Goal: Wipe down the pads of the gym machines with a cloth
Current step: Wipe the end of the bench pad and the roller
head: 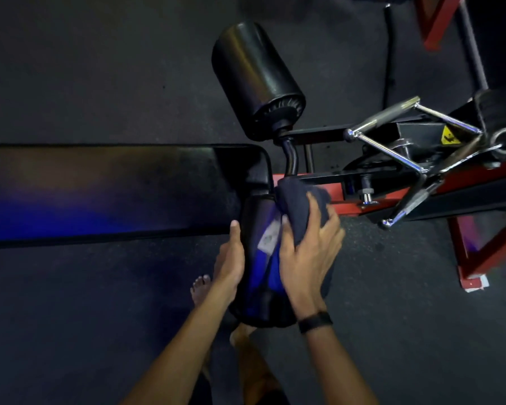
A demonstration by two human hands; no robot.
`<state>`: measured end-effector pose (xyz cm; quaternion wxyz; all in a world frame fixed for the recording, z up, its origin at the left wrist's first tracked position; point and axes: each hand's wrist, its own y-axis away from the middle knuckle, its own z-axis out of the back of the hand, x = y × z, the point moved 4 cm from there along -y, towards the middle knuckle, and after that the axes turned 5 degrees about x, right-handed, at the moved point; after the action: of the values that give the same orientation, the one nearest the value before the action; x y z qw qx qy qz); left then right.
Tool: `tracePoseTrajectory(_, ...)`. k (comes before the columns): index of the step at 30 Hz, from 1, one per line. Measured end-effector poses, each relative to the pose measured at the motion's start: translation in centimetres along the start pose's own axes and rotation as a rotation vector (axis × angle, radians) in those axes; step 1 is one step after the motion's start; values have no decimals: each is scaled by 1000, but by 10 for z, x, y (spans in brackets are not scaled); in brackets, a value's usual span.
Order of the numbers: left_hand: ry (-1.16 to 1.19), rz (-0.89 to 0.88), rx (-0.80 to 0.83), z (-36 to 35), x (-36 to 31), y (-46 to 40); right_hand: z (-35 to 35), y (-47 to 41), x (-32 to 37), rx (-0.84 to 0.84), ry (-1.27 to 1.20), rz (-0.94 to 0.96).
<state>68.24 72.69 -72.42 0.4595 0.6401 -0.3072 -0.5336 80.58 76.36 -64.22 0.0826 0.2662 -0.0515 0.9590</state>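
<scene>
Right hand point(307, 247) is gripping a dark cloth point(301, 200) atop the near roller pad point(257, 267), which runs lengthwise away from the person; left hand point(231, 258), fingers straight, is bracing its side.

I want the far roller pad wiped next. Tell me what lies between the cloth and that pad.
Nothing visible blocks it. The cloth, under the right hand, sits on the near roller pad. The far roller pad lies beyond the bent black bar, with its surface exposed.
</scene>
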Motion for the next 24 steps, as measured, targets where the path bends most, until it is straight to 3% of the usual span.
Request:
tracePoseTrajectory(3,-272,-101,-175,1,-8,26,5,74,-15,42,-111,-75)
tracePoseTrajectory(5,-207,-102,-184,0,-10,27,4,88,-15,67,-124,-83)
tracePoseTrajectory(9,109,-93,58,1,3,-29,0,15,2,22,-85,-32)
tracePoseTrajectory(13,243,-61,234,-5,-17,-15,-3,-17,7,3,40,-1)
tracePoseTrajectory(15,235,-76,205,-6,-16,-2,-1,19,7,54,87,51)
tracePoseTrajectory(19,66,-100,-10,5,0,3,7,92,-9,101,-21,30)
tracePoseTrajectory(24,-270,-192,-118,6,-22,33,4,7,-23,15,-209,-69)
